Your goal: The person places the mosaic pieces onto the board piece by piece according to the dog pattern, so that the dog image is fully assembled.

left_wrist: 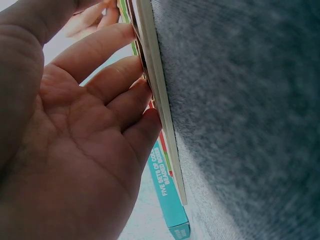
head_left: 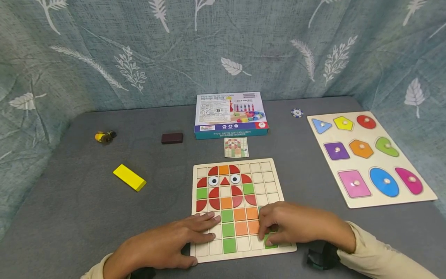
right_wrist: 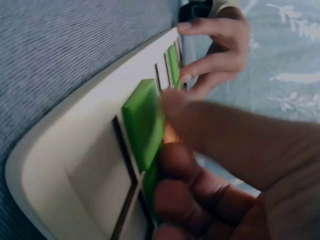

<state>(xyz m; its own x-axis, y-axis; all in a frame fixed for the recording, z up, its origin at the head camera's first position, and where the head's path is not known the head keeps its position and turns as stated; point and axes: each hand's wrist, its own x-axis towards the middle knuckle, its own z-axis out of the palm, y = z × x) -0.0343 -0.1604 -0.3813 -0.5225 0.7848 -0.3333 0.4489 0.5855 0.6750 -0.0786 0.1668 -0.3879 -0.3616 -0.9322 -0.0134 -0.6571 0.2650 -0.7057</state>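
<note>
A wooden grid board point(head_left: 244, 245) bears red, orange and green pieces and two round eye pieces. My left hand point(head_left: 170, 241) rests on its lower left part with fingers spread; in the left wrist view those fingertips touch the board's face near the edge. At the bottom row, toward the right, my right hand point(head_left: 290, 224) pinches a green square tile point(right_wrist: 143, 125) between thumb and fingers. The tile sits slightly tilted over its cell, partly hidden by the fingers in the head view. Another green tile point(right_wrist: 151, 185) lies just beyond it, beneath the fingers.
Behind the board lie a small picture card point(head_left: 236, 147) and a printed box point(head_left: 231, 116). A knobbed shape puzzle point(head_left: 348, 162) is at the right, near a poker chip point(head_left: 297, 112). To the left are a yellow block point(head_left: 129, 178), a dark brown block point(head_left: 172, 138) and a small yellow-and-brown object point(head_left: 105, 136).
</note>
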